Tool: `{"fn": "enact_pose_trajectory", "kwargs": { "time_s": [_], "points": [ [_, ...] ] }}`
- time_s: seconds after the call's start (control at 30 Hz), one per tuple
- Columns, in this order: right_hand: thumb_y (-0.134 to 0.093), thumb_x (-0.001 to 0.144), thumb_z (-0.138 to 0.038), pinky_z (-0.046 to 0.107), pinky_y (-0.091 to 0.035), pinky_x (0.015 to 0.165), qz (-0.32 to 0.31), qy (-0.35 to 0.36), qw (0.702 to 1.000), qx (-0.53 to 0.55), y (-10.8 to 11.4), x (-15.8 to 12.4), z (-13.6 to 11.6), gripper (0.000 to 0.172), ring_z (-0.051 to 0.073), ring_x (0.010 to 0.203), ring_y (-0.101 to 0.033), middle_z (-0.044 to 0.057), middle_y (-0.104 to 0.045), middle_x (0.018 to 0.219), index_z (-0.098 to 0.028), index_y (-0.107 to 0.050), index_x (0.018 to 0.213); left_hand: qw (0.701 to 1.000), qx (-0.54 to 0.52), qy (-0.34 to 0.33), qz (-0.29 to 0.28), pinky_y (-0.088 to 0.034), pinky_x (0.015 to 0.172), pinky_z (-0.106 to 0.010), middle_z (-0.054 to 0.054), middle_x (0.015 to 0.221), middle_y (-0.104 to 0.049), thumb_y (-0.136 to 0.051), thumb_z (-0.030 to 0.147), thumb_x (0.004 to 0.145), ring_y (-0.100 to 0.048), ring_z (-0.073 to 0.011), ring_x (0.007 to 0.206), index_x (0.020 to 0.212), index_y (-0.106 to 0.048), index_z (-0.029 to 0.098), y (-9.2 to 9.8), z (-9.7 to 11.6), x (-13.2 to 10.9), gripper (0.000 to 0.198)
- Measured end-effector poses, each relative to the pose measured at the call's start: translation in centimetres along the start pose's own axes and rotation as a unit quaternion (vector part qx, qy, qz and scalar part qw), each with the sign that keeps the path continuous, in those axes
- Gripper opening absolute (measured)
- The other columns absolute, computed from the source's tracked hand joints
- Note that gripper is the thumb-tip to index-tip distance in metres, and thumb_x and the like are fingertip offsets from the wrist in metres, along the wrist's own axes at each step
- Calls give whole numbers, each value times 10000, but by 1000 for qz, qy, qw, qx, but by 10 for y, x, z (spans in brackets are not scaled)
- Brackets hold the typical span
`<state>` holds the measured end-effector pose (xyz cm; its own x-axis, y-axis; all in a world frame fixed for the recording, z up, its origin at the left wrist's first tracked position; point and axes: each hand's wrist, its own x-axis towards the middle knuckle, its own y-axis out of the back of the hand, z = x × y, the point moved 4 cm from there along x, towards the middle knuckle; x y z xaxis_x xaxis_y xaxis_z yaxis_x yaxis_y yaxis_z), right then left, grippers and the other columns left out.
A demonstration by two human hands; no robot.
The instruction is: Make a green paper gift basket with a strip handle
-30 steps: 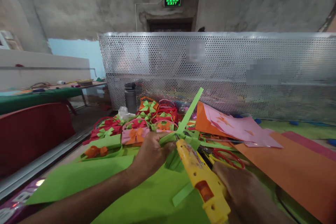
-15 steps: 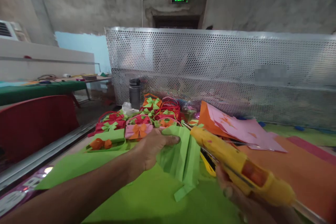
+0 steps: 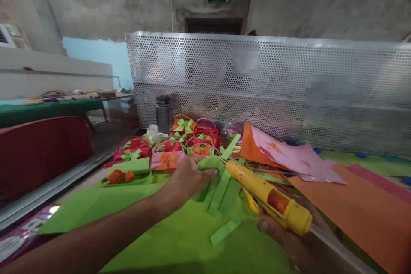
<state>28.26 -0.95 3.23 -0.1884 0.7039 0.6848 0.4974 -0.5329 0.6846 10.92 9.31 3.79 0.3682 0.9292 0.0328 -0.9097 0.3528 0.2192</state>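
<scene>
My left hand [image 3: 184,182] is closed on a folded green paper piece [image 3: 221,192], thumb on top. Pleats run along this piece. My right hand [image 3: 282,235] grips a yellow hot glue gun [image 3: 257,182] with an orange part in its side and a clear glue stick [image 3: 334,244] out of its back. The gun's metal tip lies over the green paper, close to my left thumb; whether they touch I cannot tell. A loose green strip [image 3: 224,231] rests on a large green sheet [image 3: 144,239] beneath.
Small paper bags with bows [image 3: 167,160] crowd the far left of the table, near a dark bottle [image 3: 162,115]. Pink sheets [image 3: 289,154] and orange sheets [image 3: 359,201] lie to the right. Behind stands a perforated metal screen [image 3: 199,64]. A red chair [image 3: 45,154] is at left.
The glue gun has shifted a little left, its tip now over the paper. The green piece has tilted in my left hand, and a green strip now shows upright beyond it.
</scene>
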Motion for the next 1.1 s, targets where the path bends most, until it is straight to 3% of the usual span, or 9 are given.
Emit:
{"fn": "enact_pose_trajectory", "kwargs": {
  "time_s": [0.17,0.4,0.57,0.8,0.97,1.1],
  "points": [
    [-508,759,-415,262,-375,415,-42,-75,995,57,2,6,-1,214,159,445,-501,-37,-520,536,-246,-418,665,997,76,-29,4,-244,386,-183,35,532,-521,-573,285,714,-351,-62,419,804,-645,124,2,1,-1,198],
    [-519,733,-344,255,-403,450,-84,-118,989,22,2,7,-1,118,168,499,-557,-27,-579,564,-243,-490,680,992,99,-72,-23,-291,416,-198,1,588,-546,-543,297,736,-375,-76,451,776,-652,111,-1,6,-4,219],
    [-520,738,-336,249,-385,427,-96,-95,991,3,-1,6,3,128,160,475,-548,-21,-576,547,-235,-482,669,991,119,-60,-19,-265,407,-194,15,560,-497,-528,291,749,-334,-70,446,827,-648,105,-1,8,-4,234],
    [-539,723,-334,267,-410,441,-84,-70,993,-37,-1,6,1,124,172,479,-566,-2,-596,567,-221,-507,685,987,140,-77,-14,-255,409,-191,30,532,-443,-526,298,746,-319,-69,452,725,-632,108,-1,7,-3,219],
    [-548,715,-329,263,-429,438,-64,-69,994,-55,0,4,0,102,187,500,-592,10,-616,574,-232,-537,686,986,135,-98,-20,-264,407,-190,23,564,-470,-517,305,758,-334,-71,457,817,-640,113,-1,5,-3,235],
    [-565,713,-382,260,-438,440,-55,-67,995,-54,2,4,0,149,189,509,-596,14,-625,584,-234,-565,698,983,150,-105,-11,-237,385,-183,46,500,-400,-514,272,752,-304,-59,428,634,-578,124,-1,7,-2,199]
  ]
}}
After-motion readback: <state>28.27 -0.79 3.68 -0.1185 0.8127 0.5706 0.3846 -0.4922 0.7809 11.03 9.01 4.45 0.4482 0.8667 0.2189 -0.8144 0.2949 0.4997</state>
